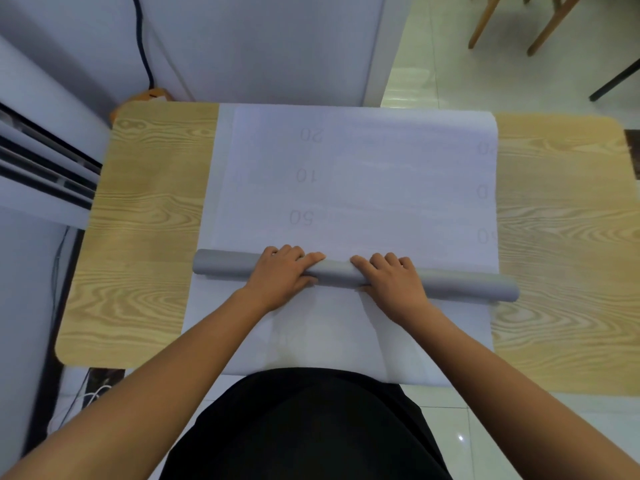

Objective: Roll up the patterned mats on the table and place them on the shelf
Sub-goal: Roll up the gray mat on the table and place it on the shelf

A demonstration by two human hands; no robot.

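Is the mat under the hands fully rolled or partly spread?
Partly rolled. The left hand and right hand grip a grey roll; flat mat with numbers lies beyond.

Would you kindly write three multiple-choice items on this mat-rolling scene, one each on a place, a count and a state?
1. Where does the grey roll lie?
A) On the floor
B) Across the mat on the wooden table
C) On a shelf

2. How many hands hold the roll?
A) None
B) One
C) Two

3. How far is the mat rolled?
A) Partly, with a flat stretch beyond the roll
B) Fully
C) Not at all

Answers: 1 B, the roll spans the mat on the tabletop. 2 C, the left hand and the right hand both curl over it. 3 A, printed numbers show on the flat part.
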